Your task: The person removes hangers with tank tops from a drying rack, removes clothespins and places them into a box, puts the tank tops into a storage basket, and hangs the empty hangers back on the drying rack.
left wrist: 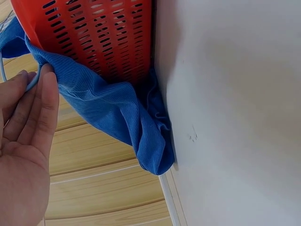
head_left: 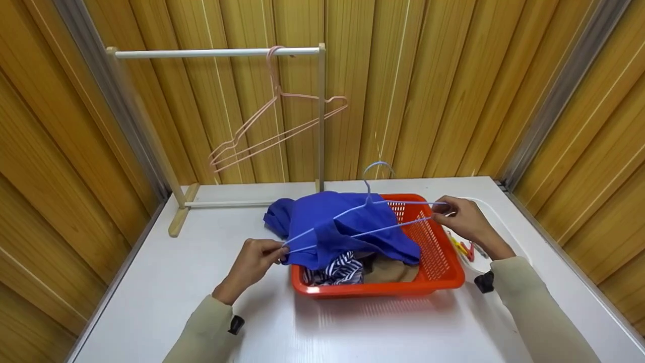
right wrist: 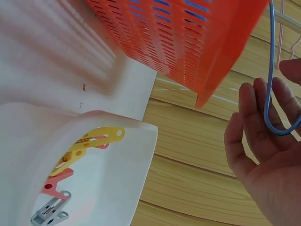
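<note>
A light-blue wire hanger (head_left: 369, 200) spans between my two hands above a blue garment (head_left: 322, 212), its hook pointing up. Part of its lower bar is hidden behind a fold of the cloth. With thumb and fingers, my left hand (head_left: 257, 258) pinches the hanger's left end, right at the garment's edge. The right end is held by my right hand (head_left: 466, 219); in the right wrist view the curved wire (right wrist: 270, 101) lies across the fingers. The garment drapes over a red basket (head_left: 378, 291), and its left part hangs outside the wall (left wrist: 99, 42).
Striped cloth (head_left: 345, 269) and brown cloth (head_left: 390, 269) lie in the basket. Right of it, a white tray (right wrist: 117, 174) holds several clothespins (head_left: 461, 247). Behind stands a rack (head_left: 216, 52) with pink hangers (head_left: 276, 96). Wood-patterned walls (head_left: 428, 101) border the white table (head_left: 201, 282).
</note>
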### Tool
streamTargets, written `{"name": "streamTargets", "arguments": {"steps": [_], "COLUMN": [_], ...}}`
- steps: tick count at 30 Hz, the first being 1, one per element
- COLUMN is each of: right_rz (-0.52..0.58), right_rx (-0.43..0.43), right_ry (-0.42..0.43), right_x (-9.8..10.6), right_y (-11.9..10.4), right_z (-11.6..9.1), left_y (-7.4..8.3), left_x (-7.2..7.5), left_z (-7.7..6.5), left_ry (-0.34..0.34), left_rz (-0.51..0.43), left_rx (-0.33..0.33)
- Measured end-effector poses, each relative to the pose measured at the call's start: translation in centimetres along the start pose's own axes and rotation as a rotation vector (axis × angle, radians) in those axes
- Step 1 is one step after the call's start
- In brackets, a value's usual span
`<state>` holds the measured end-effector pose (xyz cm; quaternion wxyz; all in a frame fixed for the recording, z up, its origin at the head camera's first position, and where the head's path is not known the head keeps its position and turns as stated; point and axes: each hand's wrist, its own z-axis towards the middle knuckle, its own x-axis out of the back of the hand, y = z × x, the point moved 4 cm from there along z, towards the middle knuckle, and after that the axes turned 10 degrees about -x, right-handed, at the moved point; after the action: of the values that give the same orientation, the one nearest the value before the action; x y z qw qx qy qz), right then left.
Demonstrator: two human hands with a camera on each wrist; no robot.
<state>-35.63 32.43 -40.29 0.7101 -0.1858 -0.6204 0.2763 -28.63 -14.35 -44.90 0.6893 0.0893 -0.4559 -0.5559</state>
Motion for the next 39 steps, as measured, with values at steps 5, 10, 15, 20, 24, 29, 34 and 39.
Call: {"name": "streamTargets", "arguments": {"steps": [5, 10, 15, 20, 24, 29, 34, 39], "right_rz": [-0.022, -0.009, -0.006, 0.003, 0.008, 0.028, 0.034, 0.040], "right_rx": [0.028, 0.069, 0.060, 0.039, 0.041, 0.049, 0.051, 0.068], "right_ry": [-0.001, -0.057, -0.107, -0.086, -0.064, -0.044, -0.026, 0.007], "right_x": [-0.5, -1.3, -2.0, -2.3, -2.4, -2.3, -2.4, -2.6], "right_y": [0.0, -0.2, 0.1, 0.2, 0.2, 0.2, 0.3, 0.2], "right_z": [-0.1, -0.3, -0.7, -0.8, -0.8, -0.9, -0.9, -0.8], "left_y": [0.3, 0.6, 0.8, 1.4, 2.7, 5.5, 7.4, 7.1], "left_x": [-0.1, -0.2, -0.1, 0.5, 0.9, 0.1, -1.8, -3.2], "left_z": [0.2, 0.3, 0.4, 0.8, 1.8, 3.8, 5.5, 6.3], "left_ry": [0.002, -0.006, -0.032, -0.044, -0.022, -0.036, -0.128, -0.187], "left_rz": [0.025, 0.050, 0.094, 0.170, 0.224, 0.314, 0.410, 0.448], "left_rx": [-0.023, -0.037, -0.048, 0.007, 0.032, -0.044, -0.083, -0.082]}}
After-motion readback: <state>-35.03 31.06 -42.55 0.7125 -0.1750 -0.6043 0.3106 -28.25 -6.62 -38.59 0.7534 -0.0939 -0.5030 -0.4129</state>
